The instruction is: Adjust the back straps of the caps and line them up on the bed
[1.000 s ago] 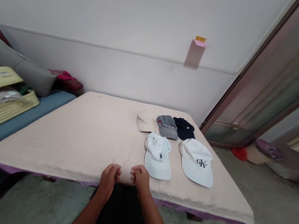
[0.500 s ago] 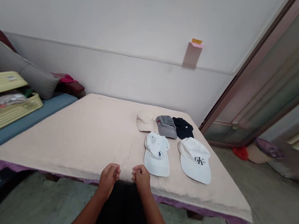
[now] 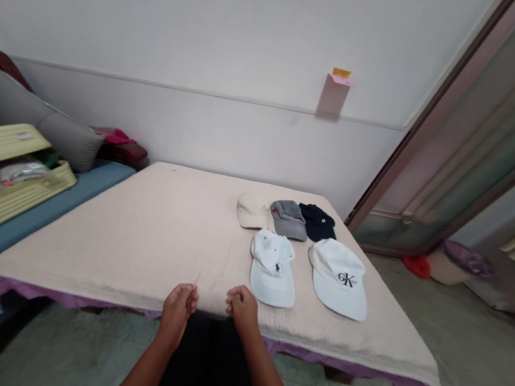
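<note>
At the near edge of the bed, my left hand point(image 3: 179, 311) is loosely curled, with nothing seen in it. My right hand point(image 3: 243, 308) is curled the same way and empty, just left of the brim of a white cap with a small dark logo point(image 3: 273, 273). To the right of that cap lies a larger white cap with CK lettering point(image 3: 339, 279). Behind them, side by side, are a cream cap point(image 3: 253, 212), a grey cap point(image 3: 289, 219) and a dark navy cap point(image 3: 318, 223). Neither hand touches a cap.
A cream cover point(image 3: 135, 233) lies over the bed, with purple cloth point(image 3: 15, 289) under its edge. On the left are a grey pillow point(image 3: 46, 116) and an open yellow case point(image 3: 10, 191). A wall point(image 3: 199, 126) stands behind; a bin point(image 3: 452, 264) is at right.
My left hand has moved slightly left, away from my right hand, which stays nearly where it was. The caps have not been moved; the view has shifted a little.
</note>
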The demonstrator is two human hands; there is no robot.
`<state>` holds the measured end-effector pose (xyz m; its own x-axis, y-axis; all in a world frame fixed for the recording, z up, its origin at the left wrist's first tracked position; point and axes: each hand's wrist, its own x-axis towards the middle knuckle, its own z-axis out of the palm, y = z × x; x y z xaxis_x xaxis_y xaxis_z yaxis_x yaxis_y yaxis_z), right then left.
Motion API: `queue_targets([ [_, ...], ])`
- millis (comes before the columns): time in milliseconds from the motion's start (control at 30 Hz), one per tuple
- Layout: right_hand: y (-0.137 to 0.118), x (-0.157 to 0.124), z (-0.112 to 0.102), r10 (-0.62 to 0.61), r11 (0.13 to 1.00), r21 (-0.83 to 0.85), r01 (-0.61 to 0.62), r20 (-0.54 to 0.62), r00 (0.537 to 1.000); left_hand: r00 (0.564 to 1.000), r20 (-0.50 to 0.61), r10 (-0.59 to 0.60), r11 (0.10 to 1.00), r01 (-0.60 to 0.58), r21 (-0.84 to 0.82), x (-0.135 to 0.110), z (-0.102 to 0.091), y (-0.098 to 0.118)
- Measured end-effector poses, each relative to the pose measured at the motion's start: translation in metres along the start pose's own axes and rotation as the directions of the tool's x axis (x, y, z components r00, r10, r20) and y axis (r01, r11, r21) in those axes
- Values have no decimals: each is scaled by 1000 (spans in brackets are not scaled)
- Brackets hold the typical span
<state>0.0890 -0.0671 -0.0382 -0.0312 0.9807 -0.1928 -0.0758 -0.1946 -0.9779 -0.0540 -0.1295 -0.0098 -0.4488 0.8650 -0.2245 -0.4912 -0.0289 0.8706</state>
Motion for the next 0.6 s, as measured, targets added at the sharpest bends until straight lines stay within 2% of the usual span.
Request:
queue_targets([
  [200, -5, 2, 4, 88, 994, 62, -91, 50, 995, 999, -37, -36, 999, 37, 16, 5, 1, 4],
  [333, -24, 2, 9, 83, 990, 109, -94, 100, 992, 999, -27, -31, 998, 32, 45, 7, 12, 13],
  [433, -60, -2, 14, -28, 986, 169, 5, 137, 990, 999, 9, 45, 994, -46, 96, 3, 29, 40],
  [467, -77, -5, 16, -132, 973, 211, 97, 159, 978, 994, 47, 102, 983, -108, 146, -1, 36, 52],
  [533, -111, -12, 18, -302, 931, 269, 248, 182, 936, 966, 127, 226, 941, -250, 226, -11, 50, 79],
  [600, -143, -22, 18, -418, 893, 265, 363, 191, 888, 931, 181, 318, 894, -358, 269, -23, 62, 104],
])
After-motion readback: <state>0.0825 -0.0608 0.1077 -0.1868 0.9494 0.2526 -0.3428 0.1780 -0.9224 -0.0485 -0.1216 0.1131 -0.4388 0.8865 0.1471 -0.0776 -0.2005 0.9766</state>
